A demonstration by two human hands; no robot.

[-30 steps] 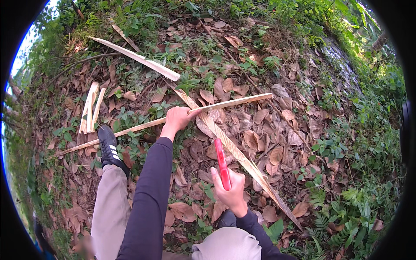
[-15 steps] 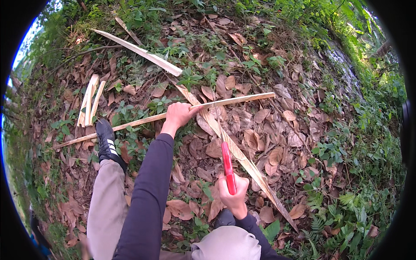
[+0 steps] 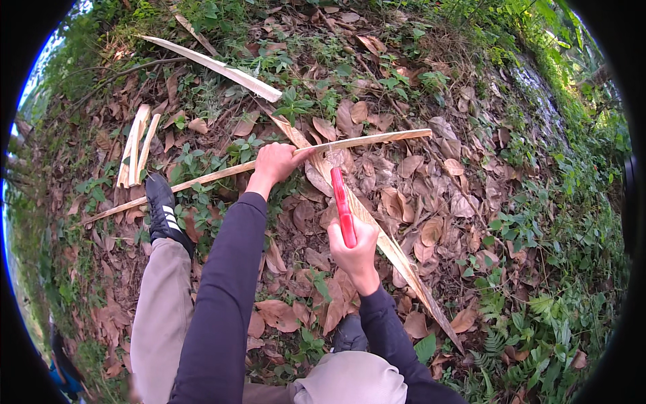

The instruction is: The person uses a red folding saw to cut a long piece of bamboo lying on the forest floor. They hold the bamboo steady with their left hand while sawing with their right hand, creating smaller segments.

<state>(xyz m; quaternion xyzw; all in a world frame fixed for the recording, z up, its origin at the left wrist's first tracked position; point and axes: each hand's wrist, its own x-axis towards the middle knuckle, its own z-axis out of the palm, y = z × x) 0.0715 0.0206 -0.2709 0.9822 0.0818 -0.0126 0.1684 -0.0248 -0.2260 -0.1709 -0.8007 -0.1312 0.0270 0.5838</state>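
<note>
Over leaf-strewn ground, the left hand (image 3: 276,163) has its grip closed around a long split wood strip (image 3: 367,141) lying crosswise. Nearer the body, the right hand (image 3: 354,246) grips a red-handled tool (image 3: 342,203) tightly, upright against a second, diagonal strip (image 3: 397,256).

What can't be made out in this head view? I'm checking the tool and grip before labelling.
- Red-handled tool: its blade is not distinguishable against the split wooden slat behind it.
- Right hand: palm side hidden; the fist covers the handle's lower end.
- Left hand: fingers wrap the long thin stick, hiding the contact.
- Right shoe: mostly hidden by the knee.
</note>
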